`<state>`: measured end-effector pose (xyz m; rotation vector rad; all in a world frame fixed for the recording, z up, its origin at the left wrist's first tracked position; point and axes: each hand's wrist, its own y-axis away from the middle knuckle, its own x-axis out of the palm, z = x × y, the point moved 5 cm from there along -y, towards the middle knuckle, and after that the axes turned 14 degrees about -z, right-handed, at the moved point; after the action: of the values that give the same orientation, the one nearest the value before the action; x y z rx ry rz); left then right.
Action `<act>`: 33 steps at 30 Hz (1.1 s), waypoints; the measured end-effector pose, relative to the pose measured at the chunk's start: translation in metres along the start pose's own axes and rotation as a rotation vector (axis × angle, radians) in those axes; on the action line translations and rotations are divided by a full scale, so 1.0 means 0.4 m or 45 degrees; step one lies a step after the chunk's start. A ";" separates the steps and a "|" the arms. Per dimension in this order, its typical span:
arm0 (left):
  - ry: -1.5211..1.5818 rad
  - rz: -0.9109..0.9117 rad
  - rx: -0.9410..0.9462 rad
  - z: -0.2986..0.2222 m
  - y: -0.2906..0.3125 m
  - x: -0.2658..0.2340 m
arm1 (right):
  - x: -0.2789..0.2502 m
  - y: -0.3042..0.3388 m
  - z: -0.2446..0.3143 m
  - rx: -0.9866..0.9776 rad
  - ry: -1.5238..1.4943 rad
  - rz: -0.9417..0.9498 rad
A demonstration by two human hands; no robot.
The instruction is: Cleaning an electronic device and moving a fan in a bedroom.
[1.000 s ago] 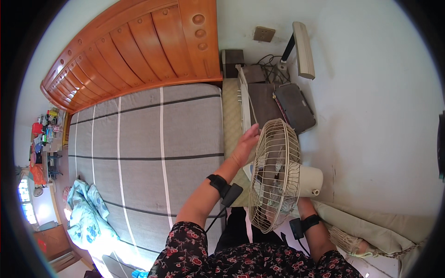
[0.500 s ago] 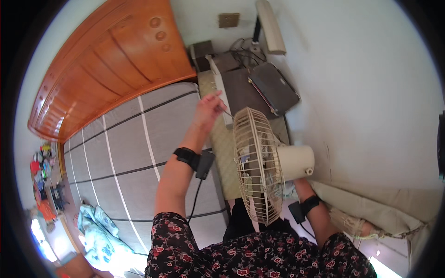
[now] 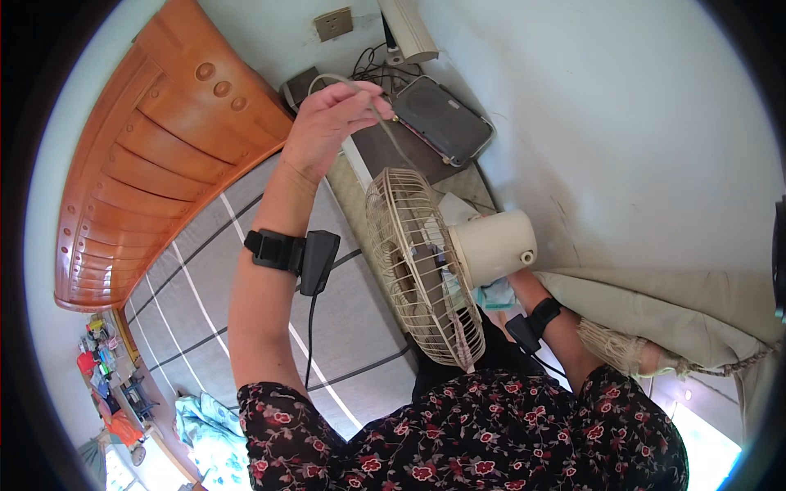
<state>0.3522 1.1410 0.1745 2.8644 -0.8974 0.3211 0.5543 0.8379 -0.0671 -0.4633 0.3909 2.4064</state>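
Note:
My left hand is raised at the far side, its fingers closed round a greyish cord. One part of the cord loops up over the hand; another runs down toward the top of the cage. In front of my body is an old cream electric fan, its wire cage to the left and its round motor housing to the right. My right forearm reaches up under the housing. The right hand itself is hidden behind the fan, so its fingers and grip do not show. Both forearms wear black straps with small boxes.
Beyond the fan, a dark flat device lies on a brown surface, with tangled black cables behind it. A wall socket sits above. The grey striped bed and wooden headboard are left; a beige curtain hangs right.
My left hand has moved up and away from me, lifting the cord higher above the fan. The view has turned, and the fan appears further left and higher in it.

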 end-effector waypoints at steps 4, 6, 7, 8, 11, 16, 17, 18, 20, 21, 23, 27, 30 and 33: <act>-0.056 0.157 0.013 -0.105 0.061 0.117 | -0.010 0.019 0.011 -0.006 -0.014 0.012; 0.029 0.128 0.011 -0.155 0.105 0.161 | -0.017 0.025 0.011 -0.028 -0.022 0.019; 0.025 0.138 0.013 -0.175 0.131 0.193 | -0.024 0.030 0.008 -0.033 -0.021 0.017; -0.009 0.076 -0.060 -0.186 0.161 0.222 | -0.030 0.025 0.006 -0.040 -0.020 0.017; -0.081 0.060 -0.151 -0.194 0.265 0.300 | -0.057 0.032 -0.002 -0.050 0.040 0.023; -0.271 0.134 -0.207 -0.154 0.453 0.347 | -0.086 0.074 0.034 0.086 0.253 0.160; -0.347 0.144 -0.256 -0.141 0.494 0.351 | -0.083 0.096 0.074 0.113 0.251 0.170; -0.418 0.159 -0.302 -0.128 0.538 0.363 | -0.090 0.120 0.103 0.138 0.254 0.173; -0.414 0.165 -0.382 -0.089 0.606 0.402 | -0.096 0.139 0.068 0.091 0.373 0.149; -0.405 0.183 -0.474 -0.063 0.634 0.422 | -0.106 0.144 0.057 0.058 0.494 0.118; -0.356 0.201 -0.406 -0.024 0.689 0.446 | -0.091 0.176 0.060 -0.006 0.527 0.249; -0.450 0.218 -0.147 0.137 0.778 0.446 | -0.063 0.285 0.089 -0.203 0.729 0.565; -0.841 0.329 0.026 0.212 0.805 0.470 | -0.068 0.352 0.034 -0.522 0.892 0.659; -0.976 0.270 0.475 0.321 0.856 0.436 | -0.073 0.445 0.090 -0.633 1.084 0.959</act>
<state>0.3162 0.7430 0.1097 3.2677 -1.3757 -0.7285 0.4521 0.7035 0.0056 -1.8691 0.3473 2.8957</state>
